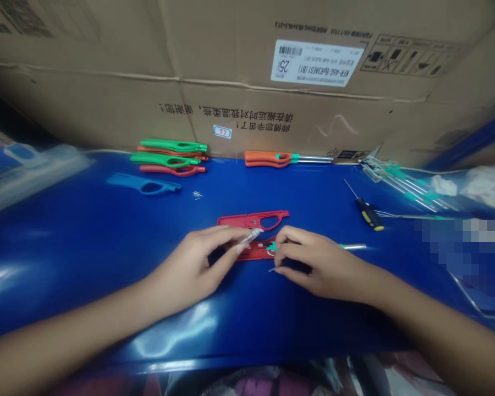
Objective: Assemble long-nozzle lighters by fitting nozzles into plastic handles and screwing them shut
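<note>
My left hand point(208, 256) pinches a small clear lighter fuel tank point(251, 237) with a whitish end, tilted up to the right. Between the fingertips of my right hand point(319, 264) is a thin pale tube point(271, 269), its end sticking out to the left. Under both hands lies a red lighter half-shell point(253, 253) with green and white parts in it, partly hidden by my fingers. From it a metal lighter rod point(357, 246) runs out to the right, beyond my right hand. Just behind, the other red half-shell point(235, 219) rests with its inside up.
Several green and red lighter shells point(169, 159) and a blue shell point(136, 182) lie at back left, near small screws point(197, 194). An orange lighter point(268, 159) lies against the cardboard point(231, 66). On the right are a screwdriver point(369, 213) and bagged metal rods point(412, 187).
</note>
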`<state>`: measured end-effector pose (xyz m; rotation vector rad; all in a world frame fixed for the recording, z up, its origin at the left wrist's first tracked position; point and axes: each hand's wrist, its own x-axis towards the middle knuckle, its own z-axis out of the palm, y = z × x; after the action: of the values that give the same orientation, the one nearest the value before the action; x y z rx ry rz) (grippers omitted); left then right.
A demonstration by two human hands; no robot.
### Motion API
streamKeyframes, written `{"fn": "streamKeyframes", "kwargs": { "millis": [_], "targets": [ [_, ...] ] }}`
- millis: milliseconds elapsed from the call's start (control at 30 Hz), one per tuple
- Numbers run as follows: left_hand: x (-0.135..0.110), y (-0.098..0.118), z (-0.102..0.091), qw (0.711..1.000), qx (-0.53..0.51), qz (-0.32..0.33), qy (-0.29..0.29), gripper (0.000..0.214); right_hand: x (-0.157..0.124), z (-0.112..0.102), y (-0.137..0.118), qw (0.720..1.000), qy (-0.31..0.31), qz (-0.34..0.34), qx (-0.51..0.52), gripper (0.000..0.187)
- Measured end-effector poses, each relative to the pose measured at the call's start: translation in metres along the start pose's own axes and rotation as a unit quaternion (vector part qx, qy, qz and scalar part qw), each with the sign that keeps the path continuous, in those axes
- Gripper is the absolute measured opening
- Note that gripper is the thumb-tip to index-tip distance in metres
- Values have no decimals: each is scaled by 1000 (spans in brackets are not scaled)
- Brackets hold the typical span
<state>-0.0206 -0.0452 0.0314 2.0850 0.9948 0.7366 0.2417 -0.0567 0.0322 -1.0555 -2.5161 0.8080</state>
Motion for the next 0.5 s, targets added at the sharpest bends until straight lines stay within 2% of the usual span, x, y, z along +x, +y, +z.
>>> {"fn": "streamKeyframes", "kwargs": {
  "millis": [100,233,367,500],
  "targets": [
    [-1,0,2,1000,-12,10,-10,30,2,1,-1,998,36,1,56,4],
    [-2,4,2,999,-35,13,-28,31,3,1,2,996,71,-1,58,4],
    [-1,5,3,994,-98,-21,-52,28,3,-1,5,994,92,6,51,7],
    [0,3,5,982,-159,-70,-70,31,3,-4,5,995,73,-22,63,11]
  ]
}}
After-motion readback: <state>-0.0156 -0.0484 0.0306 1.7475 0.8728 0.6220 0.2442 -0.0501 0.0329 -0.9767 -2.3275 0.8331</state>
